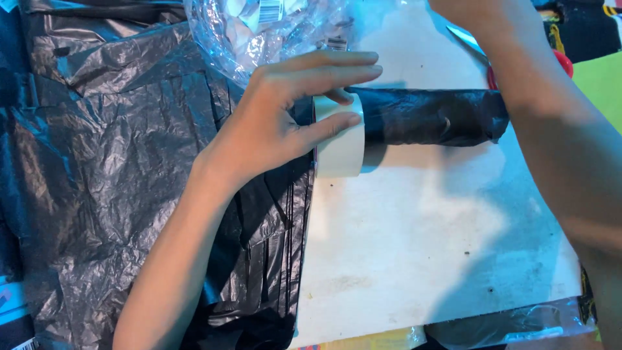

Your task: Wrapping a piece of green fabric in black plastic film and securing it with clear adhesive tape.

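My left hand [285,113] grips a white roll of tape [340,146], fingers wrapped over its top edge. The roll stands on edge against the left end of a long bundle wrapped in black plastic [431,116], which lies across a white board [421,233]. My right forearm [557,129] comes down from the top right, crossing over the bundle's right end. The right hand itself reaches past the top edge of the view and is hidden. Scissors with a red handle [562,61] lie just behind that arm.
Crumpled black plastic sheeting [110,175] covers the left half of the surface. A clear plastic bag [272,32] with paper pieces inside sits at the top centre. Dark and yellow-green items [599,78] lie at the right edge.
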